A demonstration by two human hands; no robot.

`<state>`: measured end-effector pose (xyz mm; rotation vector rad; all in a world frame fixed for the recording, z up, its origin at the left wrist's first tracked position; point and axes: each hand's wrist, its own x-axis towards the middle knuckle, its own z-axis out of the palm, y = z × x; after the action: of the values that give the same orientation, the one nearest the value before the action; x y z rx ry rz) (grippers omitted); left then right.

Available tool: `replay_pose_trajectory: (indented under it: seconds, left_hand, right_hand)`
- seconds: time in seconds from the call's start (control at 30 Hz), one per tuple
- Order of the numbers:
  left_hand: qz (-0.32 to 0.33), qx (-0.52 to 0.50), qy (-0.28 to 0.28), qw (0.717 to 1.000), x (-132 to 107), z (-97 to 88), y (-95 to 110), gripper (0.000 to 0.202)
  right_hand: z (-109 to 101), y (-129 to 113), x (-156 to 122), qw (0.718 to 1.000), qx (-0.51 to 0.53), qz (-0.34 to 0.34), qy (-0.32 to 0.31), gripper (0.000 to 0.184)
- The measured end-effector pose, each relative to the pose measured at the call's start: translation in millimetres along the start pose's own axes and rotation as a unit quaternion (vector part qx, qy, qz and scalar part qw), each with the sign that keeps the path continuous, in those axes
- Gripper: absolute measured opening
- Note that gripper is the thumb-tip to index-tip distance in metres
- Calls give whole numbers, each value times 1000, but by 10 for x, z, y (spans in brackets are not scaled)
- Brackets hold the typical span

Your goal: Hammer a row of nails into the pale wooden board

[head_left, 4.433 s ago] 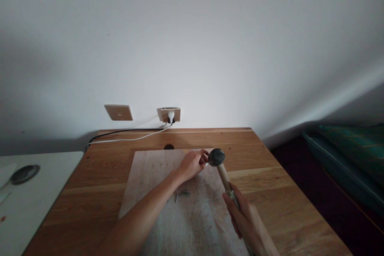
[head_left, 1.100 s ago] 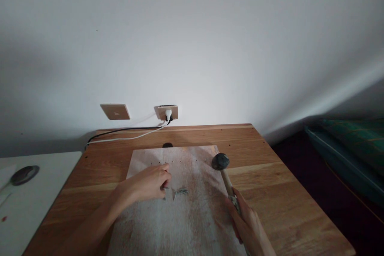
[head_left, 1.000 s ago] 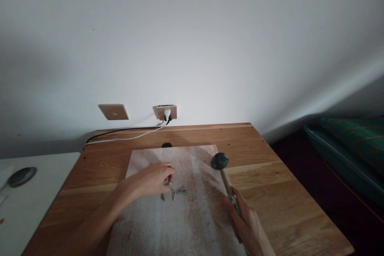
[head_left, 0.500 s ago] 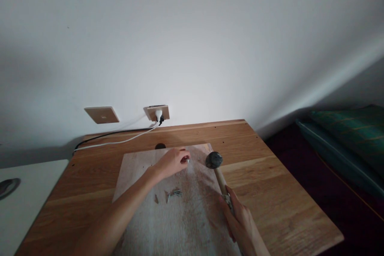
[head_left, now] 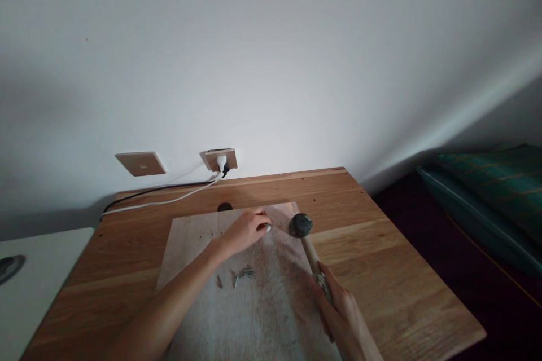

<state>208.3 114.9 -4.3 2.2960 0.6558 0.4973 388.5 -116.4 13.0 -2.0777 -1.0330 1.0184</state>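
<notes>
My left hand (head_left: pixel 248 230) reaches over the far part of a whitish worn wooden board (head_left: pixel 237 321). Its fingers are pinched around a small whitish piece (head_left: pixel 268 228), too small to tell its kind. In my right hand (head_left: pixel 339 304) is a mallet (head_left: pixel 301 225) with a round black head and a light wooden handle. The head hovers by the board's right edge, a little to the right of my left fingertips. Several loose nails (head_left: pixel 245 274) lie in a small heap mid-board. Small dark spots run along the board's far part, beside my left wrist.
The board lies on a wooden tabletop (head_left: pixel 393 276) against a white wall. A socket (head_left: pixel 221 159) holds plugs, whose black and white cables (head_left: pixel 169 201) run left along the table's back. At left stands a white surface (head_left: pixel 42 271); at right are green cushions (head_left: pixel 495 192).
My left fingertips have shifted slightly right, and a little more of the whitish piece shows. The mallet stays almost where it was; the view has moved slightly.
</notes>
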Motion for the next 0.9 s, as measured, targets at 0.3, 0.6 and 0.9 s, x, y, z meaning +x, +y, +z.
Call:
replay_pose_trajectory:
  seconds: [0.3, 0.6, 0.9]
  left_hand:
    - [-57, -87, 69, 992, -37, 155, -141, 52]
    - [-64, -122, 76, 988, -40, 161, -146, 59]
    - [-53, -111, 90, 988, -55, 188, -185, 62]
  right_hand:
    - [38, -242, -22, 999, 26, -17, -17, 79]
    - [213, -446, -6, 999, 17, -28, -27, 76]
    - [232, -337, 25, 997, -21, -45, -50, 80]
